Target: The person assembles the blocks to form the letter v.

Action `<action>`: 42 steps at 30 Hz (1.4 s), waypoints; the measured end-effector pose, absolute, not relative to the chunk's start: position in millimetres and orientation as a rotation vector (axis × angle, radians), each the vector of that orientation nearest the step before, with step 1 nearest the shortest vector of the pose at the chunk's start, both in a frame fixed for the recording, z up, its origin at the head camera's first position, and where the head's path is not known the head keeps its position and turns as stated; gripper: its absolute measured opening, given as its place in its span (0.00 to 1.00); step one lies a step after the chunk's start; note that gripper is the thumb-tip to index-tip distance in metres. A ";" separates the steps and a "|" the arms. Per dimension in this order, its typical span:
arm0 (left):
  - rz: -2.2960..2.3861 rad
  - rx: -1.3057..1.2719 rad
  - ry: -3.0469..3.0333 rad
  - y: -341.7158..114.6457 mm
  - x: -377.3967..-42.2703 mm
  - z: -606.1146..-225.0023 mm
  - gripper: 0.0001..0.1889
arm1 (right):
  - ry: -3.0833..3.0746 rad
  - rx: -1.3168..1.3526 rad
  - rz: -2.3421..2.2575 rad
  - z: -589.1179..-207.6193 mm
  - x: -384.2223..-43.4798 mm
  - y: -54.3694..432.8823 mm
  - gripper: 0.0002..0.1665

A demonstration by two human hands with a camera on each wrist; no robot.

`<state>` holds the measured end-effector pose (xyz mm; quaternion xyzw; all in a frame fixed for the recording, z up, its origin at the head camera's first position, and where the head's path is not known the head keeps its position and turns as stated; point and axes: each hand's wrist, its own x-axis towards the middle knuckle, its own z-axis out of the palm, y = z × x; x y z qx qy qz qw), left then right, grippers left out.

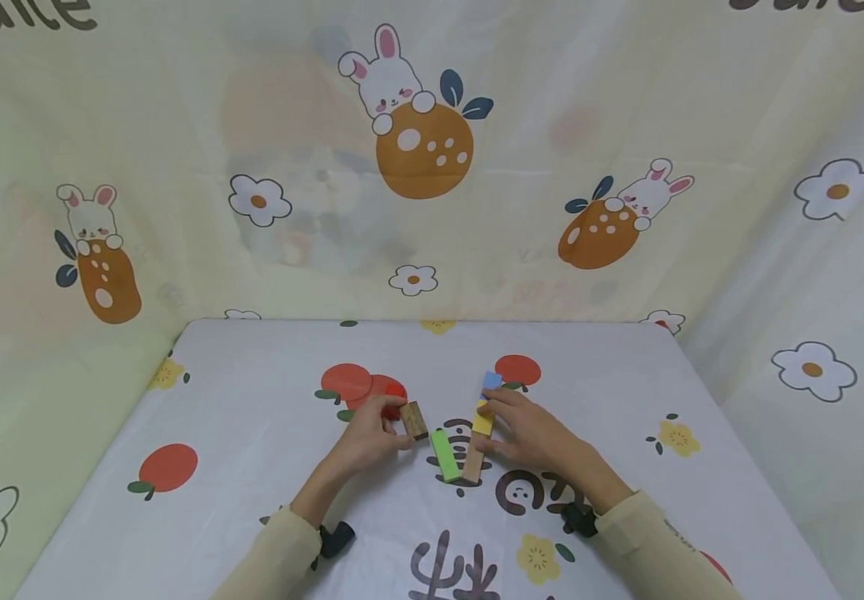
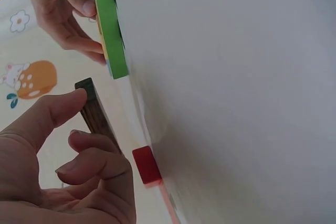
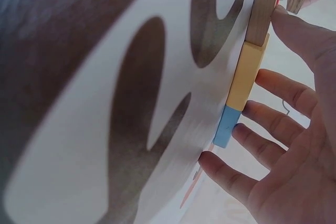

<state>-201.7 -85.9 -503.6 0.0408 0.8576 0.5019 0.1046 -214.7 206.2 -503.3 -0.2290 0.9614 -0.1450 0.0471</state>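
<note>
My left hand (image 1: pixel 367 437) pinches a dark brown wooden block (image 1: pixel 414 421) between thumb and fingers, and in the left wrist view the block (image 2: pixel 97 114) is held at its end by the thumb. A bright green block (image 1: pixel 445 456) lies just right of it. Beyond that, a tan wooden block (image 1: pixel 472 461), a yellow block (image 1: pixel 483 419) and a blue block (image 1: pixel 491 381) lie end to end in a slanting row. Spread, mostly straight fingers of my right hand (image 3: pixel 294 145) rest along the row's right side, with the thumb by the tan block. A red block (image 2: pixel 147 165) lies beyond my left hand.
The table (image 1: pixel 252 367) has a white cloth printed with fruit, flowers and dark figures. Behind it hangs a pale curtain (image 1: pixel 312 275) with rabbit prints, and more cloth hangs at both sides. Dark wrist devices (image 1: pixel 337 540) sit at both sleeves.
</note>
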 end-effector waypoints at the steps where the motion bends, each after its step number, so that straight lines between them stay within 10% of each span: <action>1: 1.480 0.120 2.527 -85.2 -202.6 -503.7 0.34 | 2.935 -0.701 -0.440 -503.0 -214.5 206.5 0.34; 42: 1.404 0.214 2.595 -60.9 -220.9 -507.4 0.33 | 2.930 -0.689 -0.436 -504.1 -213.3 206.9 0.35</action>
